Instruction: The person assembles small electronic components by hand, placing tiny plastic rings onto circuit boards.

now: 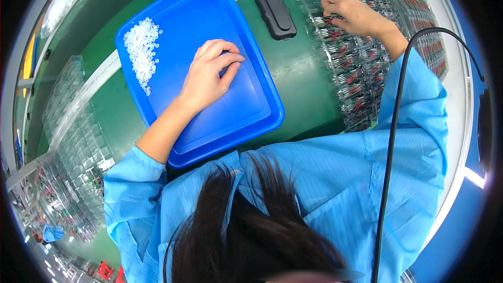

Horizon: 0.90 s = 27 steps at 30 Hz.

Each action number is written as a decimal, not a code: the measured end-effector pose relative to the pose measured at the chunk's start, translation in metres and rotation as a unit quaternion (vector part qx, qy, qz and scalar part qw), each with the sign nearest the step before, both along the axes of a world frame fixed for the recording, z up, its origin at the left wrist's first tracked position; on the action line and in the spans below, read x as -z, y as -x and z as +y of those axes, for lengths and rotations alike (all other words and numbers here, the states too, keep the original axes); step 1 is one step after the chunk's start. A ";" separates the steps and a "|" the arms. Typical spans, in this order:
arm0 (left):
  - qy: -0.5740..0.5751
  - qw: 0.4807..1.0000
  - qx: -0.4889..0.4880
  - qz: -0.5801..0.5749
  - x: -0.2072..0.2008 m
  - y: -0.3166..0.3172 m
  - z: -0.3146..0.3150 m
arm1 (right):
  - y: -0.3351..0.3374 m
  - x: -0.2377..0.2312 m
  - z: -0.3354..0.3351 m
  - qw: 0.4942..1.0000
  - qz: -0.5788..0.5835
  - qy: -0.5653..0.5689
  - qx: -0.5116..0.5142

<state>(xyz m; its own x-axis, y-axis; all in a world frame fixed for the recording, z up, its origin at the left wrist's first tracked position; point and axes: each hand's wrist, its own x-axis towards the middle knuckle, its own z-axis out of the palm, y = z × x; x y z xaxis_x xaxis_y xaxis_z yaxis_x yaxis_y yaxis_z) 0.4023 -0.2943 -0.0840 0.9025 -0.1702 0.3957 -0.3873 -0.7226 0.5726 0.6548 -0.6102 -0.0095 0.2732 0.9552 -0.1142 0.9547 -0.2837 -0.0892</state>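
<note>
The light is bright and quite even, leaving a soft glare on the green table [309, 78] and a pale shine inside the blue tray [236, 110]. Straight edges bend strongly toward the dark round border, where small background details become blurred and difficult to distinguish.

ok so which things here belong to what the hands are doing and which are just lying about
Seemingly in use:
blue tray, with the left hand over it
small clear pieces heaped in it
rows of small metal-and-red parts, with the right hand at them

Seemingly just lying about:
black case on the green table
</note>
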 end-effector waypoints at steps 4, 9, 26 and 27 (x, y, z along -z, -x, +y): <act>0.000 1.000 -0.002 0.012 -0.001 0.001 0.001 | 0.018 0.004 -0.008 0.996 -0.077 -0.039 0.005; 0.003 1.000 0.002 0.013 -0.001 -0.002 0.005 | 0.016 0.008 -0.016 0.980 -0.175 -0.092 0.009; -0.071 0.981 -0.013 0.180 -0.103 -0.029 0.033 | 0.113 -0.064 0.150 0.982 0.014 -0.173 -0.078; -0.106 0.985 -0.022 0.134 -0.103 -0.028 0.044 | 0.108 -0.063 0.166 0.985 0.005 -0.156 -0.069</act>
